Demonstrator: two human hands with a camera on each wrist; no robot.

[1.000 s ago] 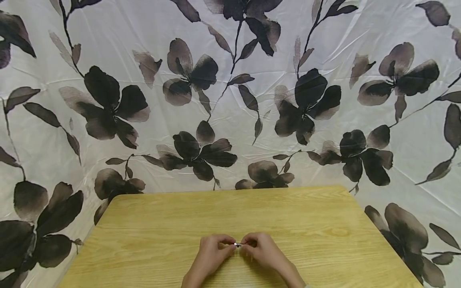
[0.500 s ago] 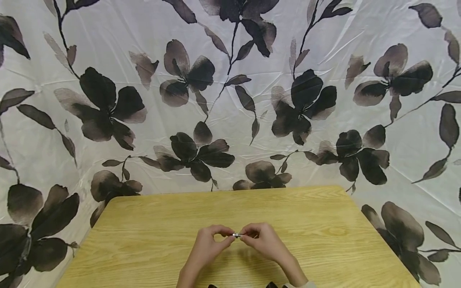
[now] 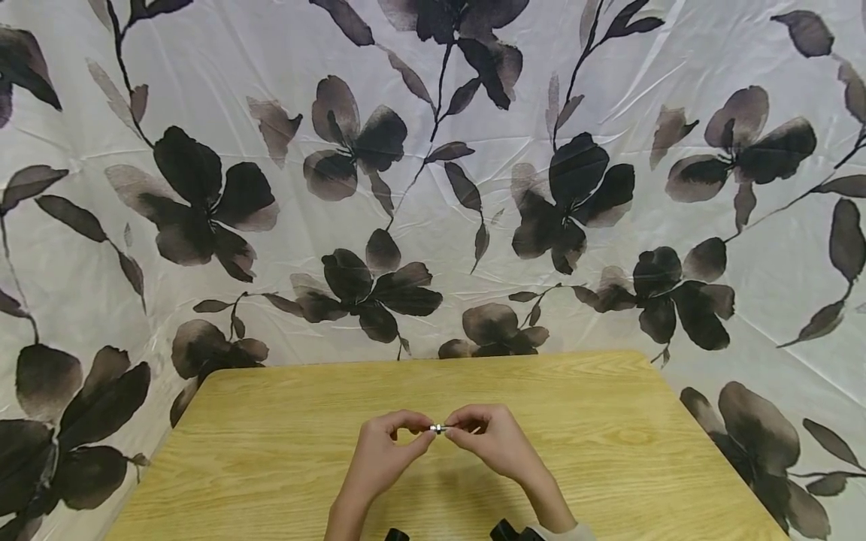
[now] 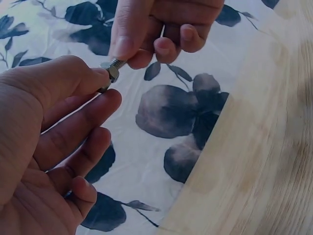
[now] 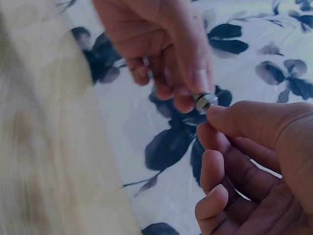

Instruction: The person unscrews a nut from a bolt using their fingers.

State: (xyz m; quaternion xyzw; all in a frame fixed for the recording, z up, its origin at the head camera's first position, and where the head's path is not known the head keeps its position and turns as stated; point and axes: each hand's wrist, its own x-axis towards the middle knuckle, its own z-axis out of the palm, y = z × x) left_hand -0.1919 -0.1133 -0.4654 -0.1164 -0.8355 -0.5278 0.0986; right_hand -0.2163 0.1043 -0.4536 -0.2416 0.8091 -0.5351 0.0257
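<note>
Between the two hands is a small silvery metal bolt (image 3: 438, 429) with a hex nut (image 4: 113, 72) on its threads. My left hand (image 3: 381, 454) pinches one end of it with thumb and forefinger, covering that end. From the other side, my right hand (image 3: 499, 445) pinches the threaded end between thumb and fingertips. In the right wrist view the nut (image 5: 205, 101) shows in the narrow gap between both thumbs. The other fingers of both hands are loosely curled. The bolt lies roughly level, held above the table.
Below the hands lies a yellow wood-grain table (image 3: 284, 413) with rounded far corners. Behind it hangs a white cloth (image 3: 460, 225) printed with dark flowers. Two black objects (image 3: 396, 534) show at the bottom edge, near the wrists.
Both hands, still pinching the bolt and nut, have moved up and slightly left in the head view. More of the forearms and the black objects near the wrists have come into view.
</note>
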